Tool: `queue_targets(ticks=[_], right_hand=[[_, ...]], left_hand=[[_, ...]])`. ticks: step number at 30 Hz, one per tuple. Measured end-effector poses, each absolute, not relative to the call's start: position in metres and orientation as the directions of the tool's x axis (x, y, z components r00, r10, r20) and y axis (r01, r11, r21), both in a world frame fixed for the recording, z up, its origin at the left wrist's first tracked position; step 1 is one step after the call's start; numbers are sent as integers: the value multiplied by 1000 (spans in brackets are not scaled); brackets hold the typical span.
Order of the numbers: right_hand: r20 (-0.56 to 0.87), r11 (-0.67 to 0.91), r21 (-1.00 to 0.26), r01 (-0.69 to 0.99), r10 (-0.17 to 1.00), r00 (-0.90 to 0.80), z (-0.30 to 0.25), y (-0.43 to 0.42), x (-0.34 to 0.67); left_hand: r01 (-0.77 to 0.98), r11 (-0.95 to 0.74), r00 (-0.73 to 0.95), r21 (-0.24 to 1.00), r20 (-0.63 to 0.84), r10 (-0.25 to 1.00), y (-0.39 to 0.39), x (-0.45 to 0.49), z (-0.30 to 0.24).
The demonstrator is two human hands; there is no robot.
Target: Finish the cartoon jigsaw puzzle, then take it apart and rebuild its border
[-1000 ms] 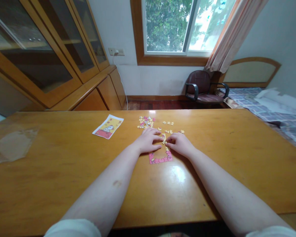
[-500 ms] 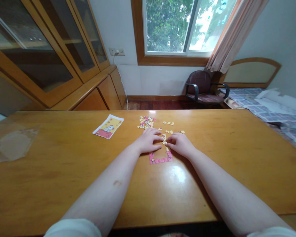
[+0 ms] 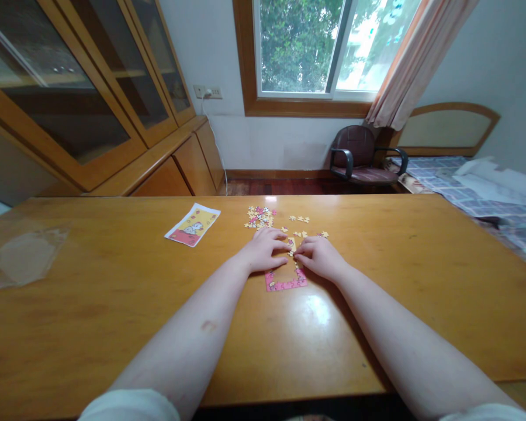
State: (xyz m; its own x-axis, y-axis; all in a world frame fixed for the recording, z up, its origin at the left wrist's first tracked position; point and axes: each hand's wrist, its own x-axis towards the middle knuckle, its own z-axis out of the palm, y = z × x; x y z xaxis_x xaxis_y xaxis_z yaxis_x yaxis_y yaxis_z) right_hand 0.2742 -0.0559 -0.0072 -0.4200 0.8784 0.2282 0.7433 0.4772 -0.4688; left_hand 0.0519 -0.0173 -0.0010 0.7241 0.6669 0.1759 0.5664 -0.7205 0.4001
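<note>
A partly joined jigsaw puzzle (image 3: 286, 285) lies on the table, its pink front edge running up into yellow pieces on the right. My left hand (image 3: 266, 250) rests over its left side with the fingers spread. From the right, my right hand (image 3: 319, 256) reaches in, fingertips drawn together at a small pale puzzle piece (image 3: 290, 254). Its fingers partly hide the puzzle's right side. Beyond my left hand is a heap of loose puzzle pieces (image 3: 260, 217). Several yellow puzzle pieces (image 3: 299, 219) lie in a row behind the puzzle.
A picture card (image 3: 193, 225) with a cartoon on yellow and pink lies left of the heap. Clear plastic wrapping (image 3: 26, 256) is at the table's far left. Past the wooden table (image 3: 158, 327) stand a glass-fronted cabinet (image 3: 79, 169), an armchair (image 3: 355, 146) and a bed (image 3: 447, 175).
The pale puzzle piece at my right fingertips has shifted slightly left, and those fingers have moved a little with it. My left hand stays in place.
</note>
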Motion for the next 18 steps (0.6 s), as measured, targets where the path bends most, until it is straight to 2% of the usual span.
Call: queue_targets(ticks=[8, 12, 18], right_hand=[[223, 498, -418, 760, 867, -445, -2, -58, 273], [217, 495, -427, 757, 869, -445, 1, -60, 272], [213, 488, -443, 752, 872, -441, 2, -60, 271]], left_hand=[[559, -737, 727, 379, 201, 656, -17, 52, -3], [529, -759, 731, 378, 251, 635, -18, 52, -2], [512, -765, 744, 392, 243, 622, -19, 52, 2]])
